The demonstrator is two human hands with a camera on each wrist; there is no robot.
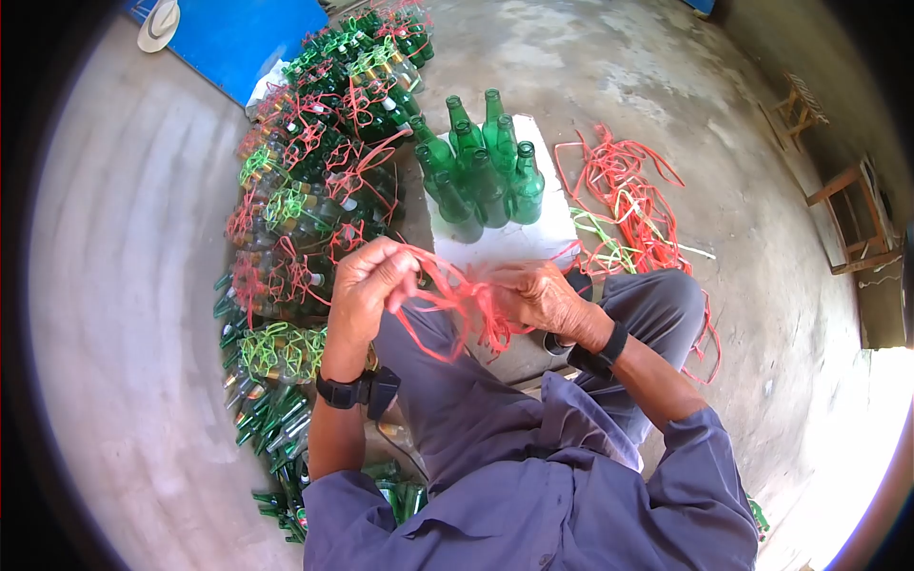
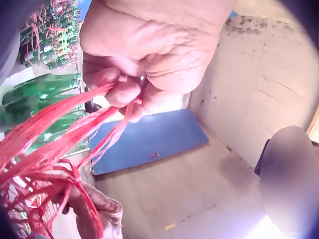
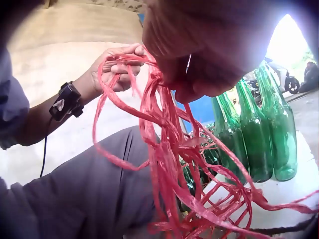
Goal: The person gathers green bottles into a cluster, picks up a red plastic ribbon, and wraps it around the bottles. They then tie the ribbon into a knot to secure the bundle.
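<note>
A tangled bundle of red plastic strips hangs between the two hands above the lap. The left hand pinches strands at the bundle's left end; in the left wrist view its curled fingers grip several red strips. The right hand holds the bundle's other side, and in the right wrist view the right hand has its fingers round the gathered top of the red strips. Looser loops dangle below. Green bottles stand upright in a group on a white board just beyond the hands.
Many bottles wrapped in red and green netting lie along the left. A heap of loose red strips lies on the floor right of the board. Farther off are a blue panel, a hat and wooden furniture by the wall.
</note>
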